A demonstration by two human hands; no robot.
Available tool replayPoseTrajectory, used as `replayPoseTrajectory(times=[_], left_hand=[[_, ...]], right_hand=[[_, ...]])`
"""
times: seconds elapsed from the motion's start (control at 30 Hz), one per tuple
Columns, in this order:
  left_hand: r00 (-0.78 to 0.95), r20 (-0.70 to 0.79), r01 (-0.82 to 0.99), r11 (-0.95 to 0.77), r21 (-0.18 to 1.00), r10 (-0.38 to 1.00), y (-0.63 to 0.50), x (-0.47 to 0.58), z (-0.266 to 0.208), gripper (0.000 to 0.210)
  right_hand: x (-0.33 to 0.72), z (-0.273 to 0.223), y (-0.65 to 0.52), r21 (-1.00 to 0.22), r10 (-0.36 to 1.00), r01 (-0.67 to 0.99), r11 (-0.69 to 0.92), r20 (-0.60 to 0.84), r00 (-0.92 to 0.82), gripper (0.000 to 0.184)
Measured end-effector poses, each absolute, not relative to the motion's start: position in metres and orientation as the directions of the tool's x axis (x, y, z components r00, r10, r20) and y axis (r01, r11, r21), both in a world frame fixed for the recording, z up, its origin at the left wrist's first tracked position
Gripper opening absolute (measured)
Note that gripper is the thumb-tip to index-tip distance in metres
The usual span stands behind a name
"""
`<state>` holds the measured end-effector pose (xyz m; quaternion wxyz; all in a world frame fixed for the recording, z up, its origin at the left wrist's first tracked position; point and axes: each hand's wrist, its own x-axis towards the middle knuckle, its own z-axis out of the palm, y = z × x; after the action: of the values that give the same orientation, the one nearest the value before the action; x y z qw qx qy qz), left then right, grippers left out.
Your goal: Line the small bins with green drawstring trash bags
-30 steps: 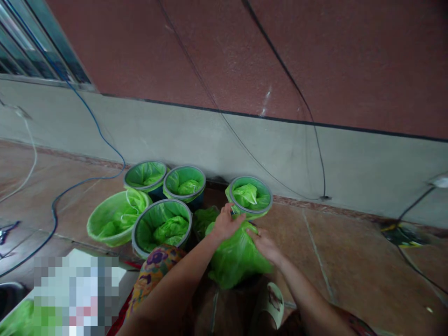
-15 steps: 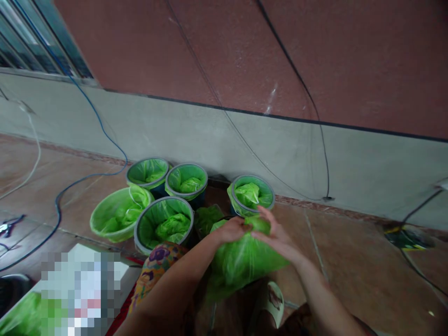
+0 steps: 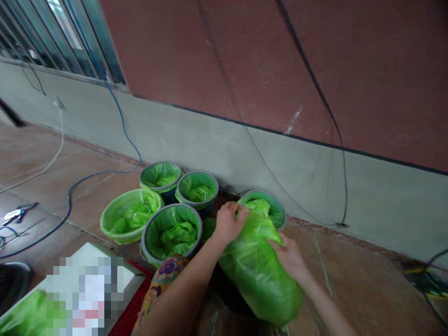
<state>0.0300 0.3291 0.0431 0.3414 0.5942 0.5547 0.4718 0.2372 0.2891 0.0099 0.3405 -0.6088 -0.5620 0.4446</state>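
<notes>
Between my hands a puffed-out green plastic bag hangs over a dark bin on the floor. My left hand is closed on the bag's upper left edge. My right hand pinches its upper right edge. The bag bulges down toward me and to the right, covering most of the dark bin. Just behind it stands a grey-rimmed bin lined with green plastic. Left of my forearm is another lined bin with crumpled green plastic inside.
More lined bins stand by the wall, beside a pale green-covered basket. A blue cable crosses the floor at left. A white board or table is at lower left. Pliers-like tools lie at far left.
The bag has swung down and right and spread wider, uncovering part of the dark bin. My right hand has moved lower, gripping the bag's edge. The view has shifted left.
</notes>
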Motion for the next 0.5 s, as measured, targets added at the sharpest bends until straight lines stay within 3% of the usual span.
replayPoseTrajectory(times=[0.07,0.13,0.2,0.27,0.37,0.5], left_hand=[[-0.301,0.193,0.266,-0.112,0.957,0.934,0.342,0.01,0.046,0.024],[-0.446,0.088,0.1,-0.048,0.994,0.891,0.35,-0.004,0.046,0.024],[-0.48,-0.056,-0.097,0.01,0.995,0.875,0.352,-0.012,0.046,0.024],[-0.454,-0.178,-0.253,0.065,0.965,0.873,0.35,-0.014,0.048,0.024],[-0.409,-0.296,-0.381,0.133,0.915,0.863,0.346,-0.015,0.05,0.025],[-0.386,-0.354,-0.41,0.186,0.893,0.851,0.348,-0.023,0.049,0.028]], right_hand=[[0.231,0.02,0.317,-0.925,0.976,0.33,-0.187,-0.136,0.173,0.037],[0.22,0.026,0.353,-0.943,0.943,0.282,-0.178,-0.083,0.321,0.04],[0.206,0.027,0.396,-0.942,0.903,0.311,-0.123,0.024,0.43,0.043],[0.189,0.019,0.439,-0.885,0.86,0.454,-0.105,0.148,0.488,0.044],[0.159,-0.011,0.492,-0.764,0.887,0.627,-0.153,0.173,0.428,0.047],[0.119,-0.076,0.52,-0.66,0.988,0.737,-0.149,-0.068,0.139,0.05]])
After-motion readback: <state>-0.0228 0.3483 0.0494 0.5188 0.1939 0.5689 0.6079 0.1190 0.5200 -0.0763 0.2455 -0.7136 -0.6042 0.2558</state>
